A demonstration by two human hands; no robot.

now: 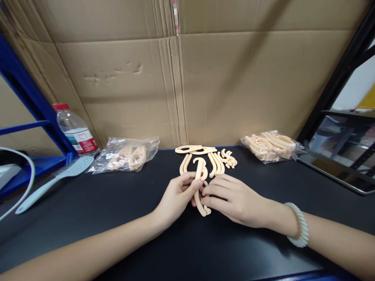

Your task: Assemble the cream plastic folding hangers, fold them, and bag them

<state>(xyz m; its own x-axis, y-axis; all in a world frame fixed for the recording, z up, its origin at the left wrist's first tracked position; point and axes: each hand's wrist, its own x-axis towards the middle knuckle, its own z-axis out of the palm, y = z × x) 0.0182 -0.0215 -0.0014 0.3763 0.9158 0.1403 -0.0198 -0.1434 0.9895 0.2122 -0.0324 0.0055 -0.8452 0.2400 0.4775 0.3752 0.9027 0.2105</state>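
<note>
My left hand (177,195) grips a peach-coloured plastic folding hanger (199,168) upright over the table, thumb across its front. The hanger's hook points up and its arms hang folded down. On its right side my right hand (237,199) is closed, fingers bent against the hanger; its fingertips are partly hidden. Just beyond the hands lie loose curved hanger arms (217,164), with more curved arms (185,164) to the left. A small pile of hooks (228,158) sits at the right. Two longer hanger pieces (195,149) lie end to end behind.
A clear bag of hanger parts (129,156) lies at left, another bag (271,145) at right. A hairbrush (63,173), a bottle (76,130) and a white cable (29,183) are far left. A tablet-like device (336,169) lies right. Cardboard (219,78) stands behind the black table (131,203).
</note>
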